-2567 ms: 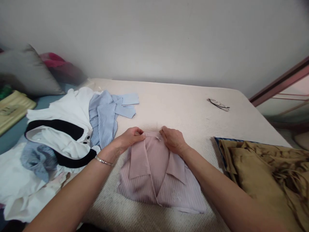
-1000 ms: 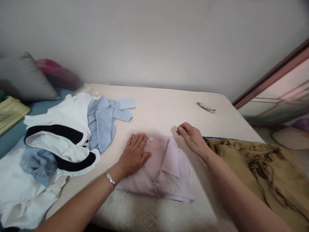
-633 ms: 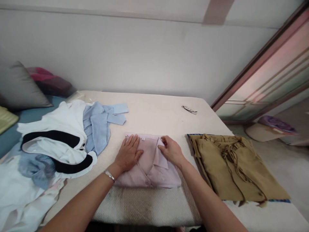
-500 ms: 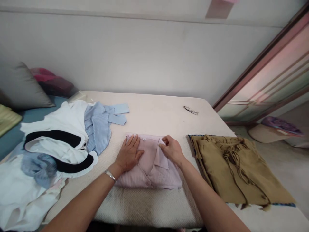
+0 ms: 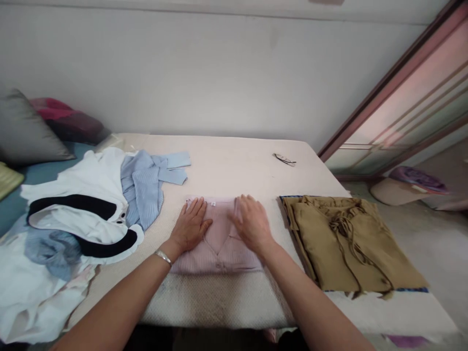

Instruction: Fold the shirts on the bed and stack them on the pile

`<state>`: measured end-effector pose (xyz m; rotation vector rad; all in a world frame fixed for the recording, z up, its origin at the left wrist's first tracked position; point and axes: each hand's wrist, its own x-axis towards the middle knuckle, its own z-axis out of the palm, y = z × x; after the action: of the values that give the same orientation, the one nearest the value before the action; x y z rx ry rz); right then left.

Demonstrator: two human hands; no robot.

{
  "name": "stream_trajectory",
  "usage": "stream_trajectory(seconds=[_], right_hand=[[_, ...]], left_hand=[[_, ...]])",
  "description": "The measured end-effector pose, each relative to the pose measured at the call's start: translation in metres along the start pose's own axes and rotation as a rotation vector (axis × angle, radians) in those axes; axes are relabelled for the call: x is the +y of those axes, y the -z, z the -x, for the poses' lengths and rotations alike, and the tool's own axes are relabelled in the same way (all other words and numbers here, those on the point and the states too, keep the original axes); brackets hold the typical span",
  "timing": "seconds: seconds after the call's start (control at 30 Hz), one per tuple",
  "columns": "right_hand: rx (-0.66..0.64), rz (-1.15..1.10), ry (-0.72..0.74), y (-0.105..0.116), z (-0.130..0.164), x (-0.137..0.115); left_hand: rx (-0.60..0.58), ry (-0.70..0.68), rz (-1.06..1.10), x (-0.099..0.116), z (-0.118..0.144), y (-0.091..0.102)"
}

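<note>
A pink, finely striped shirt [image 5: 215, 258] lies folded in front of me, its V-neck and small label at the far edge. My left hand [image 5: 190, 225] lies flat on the shirt's left side, fingers stretched out, a bracelet on the wrist. Over the right side of the neckline rests my right hand [image 5: 250, 219], slightly blurred, with its fingers extended and nothing visibly gripped. It covers part of the collar.
Folded olive-brown trousers [image 5: 351, 243] with drawstrings lie on the right of the covered table [image 5: 234, 170]. Glasses [image 5: 284, 159] sit at the back. Loose clothes fill the left: a white top with black trim [image 5: 87, 180] and a light blue garment [image 5: 144, 180]. A grey cushion [image 5: 29, 131] stands beyond.
My right hand has let go of the collar flap it was pinching; the flap now lies down under its spread fingers. My left hand stays flat on the shirt. The view has shifted slightly.
</note>
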<state>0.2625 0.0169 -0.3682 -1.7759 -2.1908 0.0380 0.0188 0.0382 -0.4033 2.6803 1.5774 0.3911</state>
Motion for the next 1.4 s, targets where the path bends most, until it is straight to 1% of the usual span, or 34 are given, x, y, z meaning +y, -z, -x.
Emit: stream_trajectory(seconds=[0.07,0.1,0.17,0.2,0.27,0.3,0.33,0.37,0.4,0.43,0.47,0.5,0.57,0.63,0.7,0.77,0.87,1.0,1.13,1.27,1.33,1.4], right_hand=[[-0.099,-0.021,0.075,-0.013,0.009,-0.015],[-0.143,-0.032,0.090,-0.019,0.011,-0.021],[-0.207,-0.056,0.090,-0.020,0.012,-0.028],[-0.217,-0.072,0.081,-0.014,0.012,-0.028],[-0.197,-0.113,0.061,0.009,0.013,-0.021],[-0.169,-0.133,0.026,0.024,0.016,-0.014],[-0.139,-0.146,-0.036,0.038,0.021,-0.006],[-0.120,-0.147,-0.128,0.051,0.027,0.004],[-0.120,-0.130,-0.253,0.062,0.033,0.014],[-0.149,-0.102,-0.369,0.069,0.039,0.023],[-0.187,-0.077,-0.458,0.073,0.044,0.031],[-0.227,-0.061,-0.509,0.073,0.048,0.036],[-0.292,-0.062,-0.524,0.067,0.049,0.038],[-0.307,-0.074,-0.517,0.058,0.043,0.033],[-0.312,-0.078,-0.538,0.051,0.035,0.027],[-0.327,-0.101,-0.546,0.047,0.029,0.024],[-0.353,-0.167,-0.508,0.044,0.025,0.027],[-0.353,-0.182,-0.457,0.042,0.024,0.033],[-0.325,-0.178,-0.489,0.042,0.023,0.034],[-0.317,-0.189,-0.520,0.042,0.022,0.032],[-0.303,-0.191,-0.534,0.039,0.022,0.032],[-0.270,-0.251,-0.531,0.034,0.022,0.035]], left_hand=[[-0.005,-0.005,-0.007,-0.001,-0.001,-0.003],[-0.009,-0.005,-0.013,-0.002,-0.002,-0.004],[-0.035,-0.006,-0.025,-0.003,-0.005,-0.005],[-0.061,-0.007,-0.027,-0.003,-0.006,-0.003],[-0.104,0.009,-0.023,-0.004,-0.006,0.008],[-0.097,0.031,-0.023,-0.004,-0.004,0.017],[-0.065,0.061,-0.025,-0.004,0.000,0.028],[-0.016,0.098,-0.028,-0.005,0.007,0.040],[0.039,0.155,-0.031,-0.005,0.015,0.052],[0.070,0.219,-0.029,-0.006,0.025,0.064],[0.058,0.314,-0.019,-0.007,0.034,0.074],[0.006,0.434,-0.009,-0.009,0.043,0.082],[-0.148,0.609,0.011,-0.016,0.056,0.090],[-0.257,0.682,0.037,-0.025,0.059,0.091],[-0.291,0.708,0.092,-0.034,0.055,0.088],[-0.327,0.723,0.194,-0.040,0.047,0.084],[-0.390,0.718,0.323,-0.043,0.038,0.078],[-0.392,0.741,0.331,-0.035,0.032,0.068],[-0.396,0.748,0.350,-0.026,0.029,0.066],[-0.376,0.751,0.353,-0.022,0.026,0.067],[-0.360,0.752,0.353,-0.021,0.025,0.066],[-0.347,0.761,0.364,-0.020,0.025,0.065]])
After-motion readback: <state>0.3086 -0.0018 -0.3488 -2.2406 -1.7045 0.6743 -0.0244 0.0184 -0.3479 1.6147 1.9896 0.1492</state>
